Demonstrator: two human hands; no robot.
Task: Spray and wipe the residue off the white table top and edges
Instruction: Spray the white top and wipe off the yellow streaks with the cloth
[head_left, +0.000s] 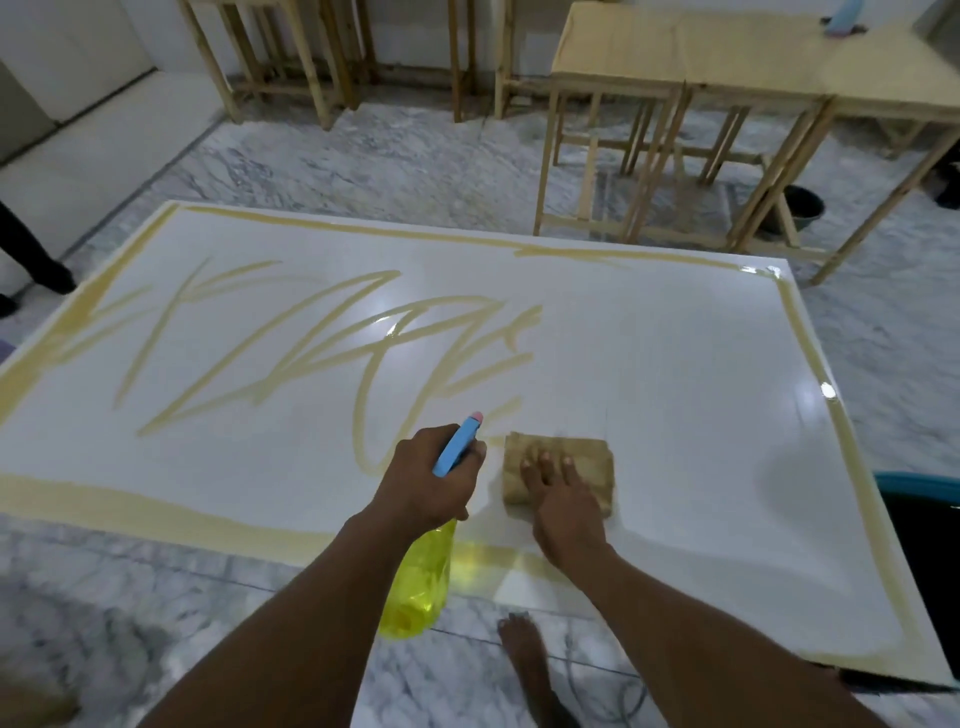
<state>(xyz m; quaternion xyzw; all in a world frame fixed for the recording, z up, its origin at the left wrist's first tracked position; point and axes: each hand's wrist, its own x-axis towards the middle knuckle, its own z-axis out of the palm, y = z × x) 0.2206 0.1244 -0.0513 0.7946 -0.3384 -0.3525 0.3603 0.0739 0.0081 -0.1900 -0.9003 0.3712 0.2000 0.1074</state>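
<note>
Head view: glossy white rectangular worktop (675, 364), smeared with tan residue (291, 358) in zigzags and along its edges. A folded brown cloth (589, 460) lies flat near the front edge, the right hand (561, 501) pressing it, fingers (544, 462) straight. The left hand (431, 483) grips a translucent yellow spray bottle (421, 582) with a blue head, fingers curled round it; the neck is hidden.

One view only is supplied, taken from a camera worn on the head. The scene is viewed from a standing position at the near long edge of the white bench (675, 364), facing forward and steeply down. A wide lens is indicated: the bench edges are rendered bowed. The left hand (431, 478) and right hand (563, 499) are recorded at close range near the centre. The marble floor (415, 166) and wooden tables (675, 62) are taken in farther off, along the top.
</note>
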